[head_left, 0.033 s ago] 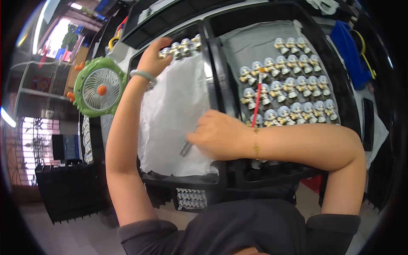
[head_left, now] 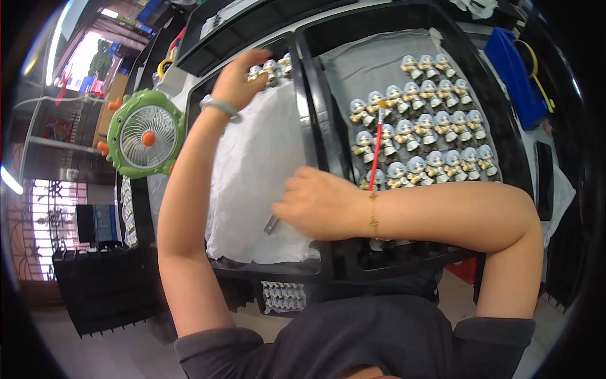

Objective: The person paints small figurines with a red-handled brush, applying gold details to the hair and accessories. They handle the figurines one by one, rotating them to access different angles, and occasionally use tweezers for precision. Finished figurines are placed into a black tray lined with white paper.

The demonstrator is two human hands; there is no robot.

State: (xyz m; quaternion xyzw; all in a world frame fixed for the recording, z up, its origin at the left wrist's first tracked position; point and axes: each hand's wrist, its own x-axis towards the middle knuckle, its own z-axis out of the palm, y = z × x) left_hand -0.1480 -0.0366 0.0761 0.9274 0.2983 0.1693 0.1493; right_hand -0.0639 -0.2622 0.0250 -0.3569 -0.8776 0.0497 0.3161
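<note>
1. Far end of the black plastic tray point(head_left: 271, 271) on the left: the bare left hand point(head_left: 242, 81), a pale green bangle point(head_left: 219, 108) at its wrist, bends over small white-and-gold figurines with pale blue-grey hair point(head_left: 271, 71). Its thumb and fingers stand apart with a figurine showing near the gap; from my remote seat I cannot tell whether it has hold of one.

2. Nearer the tray's front, I see the bare right hand point(head_left: 319, 205), a little blurred, curled closed around a narrow grey metal tool point(head_left: 270, 225). The flat end juts out at lower left, over the crumpled white sheet point(head_left: 255, 164) lining the tray; I cannot make out the tool's kind.

3. At right in my view, a second black plastic tray point(head_left: 372, 28) bears rows of matching figurines on a grey sheet point(head_left: 353, 66), the nearest ones partly hidden by the right forearm.

4. A slim red-handled brush with orange bristles point(head_left: 376, 151) slants across those rows, its lower end meeting the right wrist, which wears a thin gold bracelet point(head_left: 373, 222).

5. Flanking the scene, I have a round green fan with an orange hub point(head_left: 148, 138) at left and a blue plastic bin point(head_left: 517, 79) at right.
</note>
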